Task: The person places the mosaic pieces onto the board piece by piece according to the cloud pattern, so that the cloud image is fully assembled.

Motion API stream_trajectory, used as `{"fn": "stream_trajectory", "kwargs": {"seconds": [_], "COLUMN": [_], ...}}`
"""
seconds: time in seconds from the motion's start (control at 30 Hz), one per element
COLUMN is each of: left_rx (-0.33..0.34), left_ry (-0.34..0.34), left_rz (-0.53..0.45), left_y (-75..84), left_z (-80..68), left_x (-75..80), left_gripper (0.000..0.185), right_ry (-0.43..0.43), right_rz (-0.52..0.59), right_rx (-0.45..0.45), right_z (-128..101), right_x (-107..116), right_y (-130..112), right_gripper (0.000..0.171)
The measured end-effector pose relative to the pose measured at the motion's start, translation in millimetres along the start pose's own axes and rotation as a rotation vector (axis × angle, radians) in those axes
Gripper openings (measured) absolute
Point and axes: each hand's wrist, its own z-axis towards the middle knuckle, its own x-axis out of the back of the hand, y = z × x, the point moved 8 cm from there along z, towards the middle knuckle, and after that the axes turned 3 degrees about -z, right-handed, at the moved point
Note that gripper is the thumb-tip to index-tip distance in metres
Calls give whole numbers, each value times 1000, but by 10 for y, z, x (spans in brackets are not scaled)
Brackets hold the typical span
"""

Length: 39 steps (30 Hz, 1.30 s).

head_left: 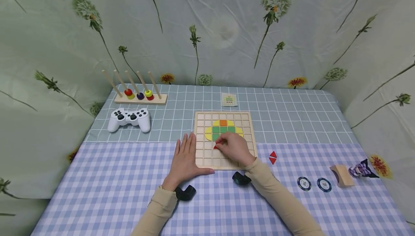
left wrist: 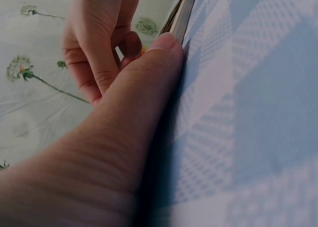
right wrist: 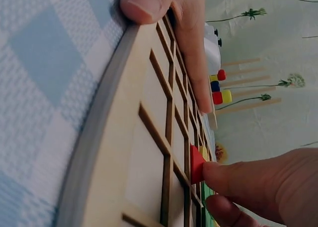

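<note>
Checked cloth covers the bench, where a wooden grid board [head_left: 226, 140] lies. Left hand [head_left: 185, 156] rests flat, fingers straight, against the board's left edge. Right hand [head_left: 234, 147] pinches a red triangle piece [right wrist: 196, 164] over a cell just below the coloured tiles [head_left: 223, 128].

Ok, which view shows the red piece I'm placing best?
Right wrist: the red triangular piece is close up, pinched by the right hand over the wooden grid board. Head view shows a red sliver; left wrist view shows none.
</note>
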Motion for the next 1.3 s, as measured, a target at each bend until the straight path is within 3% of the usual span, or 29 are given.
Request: {"fn": "stream_trajectory", "kwargs": {"seconds": [0.2, 0.47, 0.7, 0.97, 1.13, 1.3], "left_rx": [-4, -2, -4, -21, -13, -2], "left_ry": [6, -1, 7, 33, 14, -5], "left_rz": [6, -19, -31, -19, -17, -15], "left_y": [6, 8, 1, -7, -17, -18], "left_z": [1, 4, 0, -12, -3, 7], "left_x": [5, -21, -12, -1, -18, -31], "left_gripper": [135, 135, 136, 135, 136, 136], "right_ry": [21, 0, 48, 45, -5, -75], "right_rz": [-49, -17, 20, -40, -73, -69], "right_rx": [3, -19, -75, -198, -292, -340], "right_z": [-5, -66, -233, -555, -730, -828], "right_x": [19, 104, 521, 952, 1065, 1017], "right_y": [-14, 99, 451, 1031, 1278, 1371], "right_gripper": [4, 5, 8, 18, 24, 30]}}
